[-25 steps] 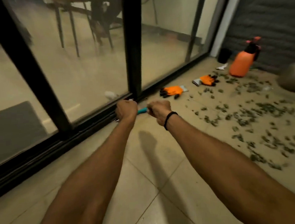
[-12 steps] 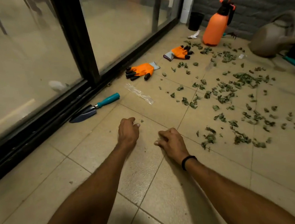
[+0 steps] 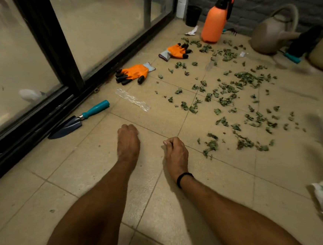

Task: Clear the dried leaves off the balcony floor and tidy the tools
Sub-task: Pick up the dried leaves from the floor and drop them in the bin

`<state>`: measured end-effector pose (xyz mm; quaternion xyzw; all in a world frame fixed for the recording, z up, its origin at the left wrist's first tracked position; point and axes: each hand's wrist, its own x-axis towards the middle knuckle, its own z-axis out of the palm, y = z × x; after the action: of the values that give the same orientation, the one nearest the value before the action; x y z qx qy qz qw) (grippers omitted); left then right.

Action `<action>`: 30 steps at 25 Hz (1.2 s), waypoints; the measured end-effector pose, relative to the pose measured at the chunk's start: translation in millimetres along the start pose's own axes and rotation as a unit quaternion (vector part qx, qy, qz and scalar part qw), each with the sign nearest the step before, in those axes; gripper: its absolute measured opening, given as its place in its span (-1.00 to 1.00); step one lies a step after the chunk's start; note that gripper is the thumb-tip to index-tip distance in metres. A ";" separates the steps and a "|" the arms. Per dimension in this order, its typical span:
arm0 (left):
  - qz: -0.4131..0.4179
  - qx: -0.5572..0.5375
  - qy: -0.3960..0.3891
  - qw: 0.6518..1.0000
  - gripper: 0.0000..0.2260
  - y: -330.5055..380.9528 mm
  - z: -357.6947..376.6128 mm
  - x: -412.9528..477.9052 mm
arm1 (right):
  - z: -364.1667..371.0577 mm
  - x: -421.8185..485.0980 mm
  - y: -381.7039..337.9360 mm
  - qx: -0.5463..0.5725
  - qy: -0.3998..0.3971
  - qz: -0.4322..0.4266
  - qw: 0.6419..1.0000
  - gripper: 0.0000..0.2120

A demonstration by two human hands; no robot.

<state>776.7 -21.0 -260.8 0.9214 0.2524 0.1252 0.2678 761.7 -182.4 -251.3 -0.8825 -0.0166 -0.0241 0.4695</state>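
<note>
Left hand [image 3: 128, 142] and right hand [image 3: 175, 152], lower centre: both clenched, nothing visibly held. One trowel [image 3: 79, 119] centre left. Two gloves: lower glove [image 3: 133, 73], upper glove [image 3: 176, 51]; leaves [image 3: 248, 77] scattered right.

Two gloves [image 3: 133, 73], one trowel [image 3: 73, 123], one sprayer [image 3: 213, 23], one watering can [image 3: 271, 34].

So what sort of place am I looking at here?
Most likely a home balcony used for gardening: a tiled floor beside sliding glass doors, with a trowel, orange gloves, pump sprayer and watering can among dried leaves.
</note>
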 end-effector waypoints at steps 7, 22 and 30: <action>-0.086 -0.130 -0.085 0.984 -0.89 70.2 11.5 -27.0 | -110.8 7.1 50.8 -0.051 0.148 0.182 0.971 -0.78; 0.229 -0.054 -0.161 0.958 -0.56 138.8 101.4 -55.8 | -113.3 17.2 97.7 -0.083 0.144 0.041 0.985 -0.78; 0.311 0.059 -0.139 0.939 -0.55 174.7 134.6 -65.6 | -159.2 45.8 132.9 -0.057 0.249 0.082 0.963 -0.87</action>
<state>840.2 -241.2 -280.8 0.9763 -0.0790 0.0580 0.1928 810.1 -388.4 -269.8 -0.8722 0.1749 -0.2055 0.4080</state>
